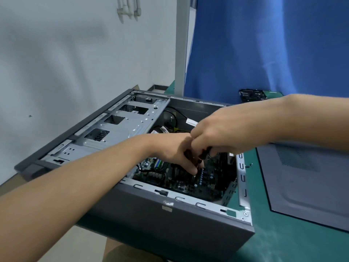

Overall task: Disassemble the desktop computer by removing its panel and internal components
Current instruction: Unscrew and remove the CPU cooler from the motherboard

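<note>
While the case point(170, 220) lies open on its side at the left edge of the surface point(283, 242), I see both hands inside it, over the board point(188, 183). Right hand point(217, 133): fingers curled round a black part point(204, 154); can't tell what it is. Left hand point(173, 150): fingers point down onto the board, knuckles against the right hand; can't tell if they pinch anything. Drive cage point(120, 127) fills the case's far-left side. Panel point(306, 186) lies flat on the surface, just right of the case.
</note>
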